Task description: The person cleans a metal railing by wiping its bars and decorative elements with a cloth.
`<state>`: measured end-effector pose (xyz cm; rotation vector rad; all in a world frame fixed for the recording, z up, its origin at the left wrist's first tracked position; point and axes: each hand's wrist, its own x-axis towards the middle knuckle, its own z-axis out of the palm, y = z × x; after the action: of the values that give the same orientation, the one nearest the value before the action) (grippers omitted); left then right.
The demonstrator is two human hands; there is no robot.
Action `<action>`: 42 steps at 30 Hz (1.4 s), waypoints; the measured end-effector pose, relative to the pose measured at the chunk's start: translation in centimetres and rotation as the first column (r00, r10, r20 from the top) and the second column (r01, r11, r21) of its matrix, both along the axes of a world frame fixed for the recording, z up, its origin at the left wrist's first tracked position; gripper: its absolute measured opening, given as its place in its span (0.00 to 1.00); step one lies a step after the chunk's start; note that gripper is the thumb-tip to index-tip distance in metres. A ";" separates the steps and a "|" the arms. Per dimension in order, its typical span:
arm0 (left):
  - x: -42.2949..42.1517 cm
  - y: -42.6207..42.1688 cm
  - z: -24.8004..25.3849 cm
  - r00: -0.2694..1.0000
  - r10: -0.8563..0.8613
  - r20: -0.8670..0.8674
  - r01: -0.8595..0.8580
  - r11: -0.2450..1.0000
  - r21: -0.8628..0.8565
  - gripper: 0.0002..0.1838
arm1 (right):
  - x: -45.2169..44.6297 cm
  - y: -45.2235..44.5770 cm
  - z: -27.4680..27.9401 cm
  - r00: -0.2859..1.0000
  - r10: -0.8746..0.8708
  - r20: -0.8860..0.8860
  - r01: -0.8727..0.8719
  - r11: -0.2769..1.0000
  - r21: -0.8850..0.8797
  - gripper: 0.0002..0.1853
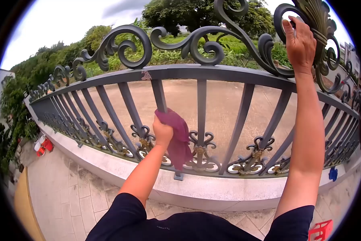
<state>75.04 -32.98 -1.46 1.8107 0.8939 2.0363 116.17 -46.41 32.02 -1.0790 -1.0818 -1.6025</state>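
Observation:
My left hand [163,131] is closed on a purple cloth [179,138], which wraps a vertical bar [159,95] of the grey metal fence and hangs down to its right. The bar's lower part is hidden behind the cloth and hand. Up at the right, my right hand [301,46] grips a curled metal scroll [280,19] on top of the fence, beside a leaf-shaped ornament [315,24]. Its fingertips are partly hidden by the scroll. Below the scrolls runs the top rail [180,72], with a worn patch on it.
The fence stands on a pale stone ledge [204,188] above a tiled floor [78,201]. Red and white items [43,145] lie at the left. A blue cloth-like item [333,174] rests at the ledge's right, with a red plastic stool [321,230] below it.

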 end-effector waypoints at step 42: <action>1.8 -0.5 2.4 0.967 0.254 -0.021 -0.254 0.967 -0.010 0.23 | -2.6 0.4 -1.3 0.981 -0.004 0.195 -0.006 0.999 0.050 0.20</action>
<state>76.84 -33.48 0.94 1.7911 1.1964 2.1579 113.60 -46.05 30.73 -0.9010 -1.1627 -1.7538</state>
